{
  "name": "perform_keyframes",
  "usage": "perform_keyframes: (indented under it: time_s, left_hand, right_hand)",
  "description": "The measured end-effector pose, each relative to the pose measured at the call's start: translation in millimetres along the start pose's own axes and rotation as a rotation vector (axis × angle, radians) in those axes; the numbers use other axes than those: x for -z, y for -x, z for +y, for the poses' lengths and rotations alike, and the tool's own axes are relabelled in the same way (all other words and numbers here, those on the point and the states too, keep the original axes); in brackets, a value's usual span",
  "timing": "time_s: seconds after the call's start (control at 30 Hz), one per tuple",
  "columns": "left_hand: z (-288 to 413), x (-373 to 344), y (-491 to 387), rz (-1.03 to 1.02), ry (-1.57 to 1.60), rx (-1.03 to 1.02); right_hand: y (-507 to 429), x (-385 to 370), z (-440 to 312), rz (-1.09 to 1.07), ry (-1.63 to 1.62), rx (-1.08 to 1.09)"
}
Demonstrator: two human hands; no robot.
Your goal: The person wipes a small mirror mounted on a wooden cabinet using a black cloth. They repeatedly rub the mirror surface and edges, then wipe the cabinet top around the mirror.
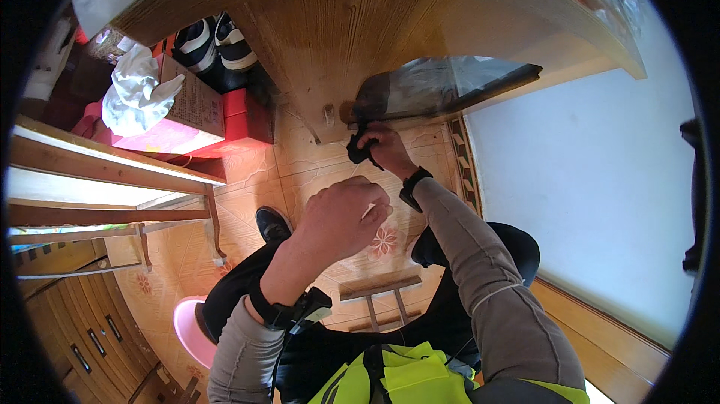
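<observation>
My right hand (388,148) grips a bunched black cloth (359,151) low at the front of a wooden cabinet (349,32). Just above the cloth, a dark, curved-edged area (439,89) shows in the cabinet's lower part, with something like clear plastic in it; whether it is an opening or a glossy panel is unclear. My left hand (340,224) hovers nearer to me over the tiled floor (304,179), its fingers curled and partly hidden beneath the back of the hand. Whether it holds anything does not show.
Left of the cabinet, black-and-white shoes (216,46) sit above a red box (244,117) and a carton (191,103) topped by a crumpled white bag (138,91). A wooden rack (112,167) juts in at left. A pink basin (194,331) is beside my leg; a white wall (574,167) borders the right.
</observation>
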State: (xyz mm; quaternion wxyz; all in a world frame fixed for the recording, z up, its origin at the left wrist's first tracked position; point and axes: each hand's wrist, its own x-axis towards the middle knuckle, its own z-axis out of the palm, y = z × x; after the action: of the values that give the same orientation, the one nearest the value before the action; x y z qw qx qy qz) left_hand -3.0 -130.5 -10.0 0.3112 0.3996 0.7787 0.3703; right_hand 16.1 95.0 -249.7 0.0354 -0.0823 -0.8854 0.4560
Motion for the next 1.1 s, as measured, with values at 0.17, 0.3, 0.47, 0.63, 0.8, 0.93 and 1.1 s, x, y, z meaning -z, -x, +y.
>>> perform_keyframes:
  time_s: [0.17, 0.3, 0.47, 0.63, 0.8, 0.93, 1.1]
  left_hand:
    - [-11, 14, -1, 0.070, 0.004, -0.041]
    - [-14, 27, -4, 0.125, 0.038, -0.004]
    - [-5, 32, -11, 0.171, 0.085, 0.057]
    - [6, 18, -23, 0.106, 0.302, 0.107]
    - [18, -15, -41, -0.136, 0.951, -0.124]
    - [27, -34, -48, -0.218, 1.041, 0.027]
    - [34, -56, -50, 0.041, 0.789, 0.076]
  right_hand:
    - [3, 32, -24, -0.155, -0.697, -0.352]
    - [18, 75, -46, -0.208, -0.623, 0.016]
    - [34, 125, -100, -0.171, -0.764, -0.053]
    - [73, 181, -161, -0.136, -1.281, -0.327]
    - [102, 199, -182, -0.155, -1.349, -0.387]
    - [119, 195, -193, 0.165, -1.374, -0.679]
    - [128, 185, -189, 0.159, -1.313, -0.619]
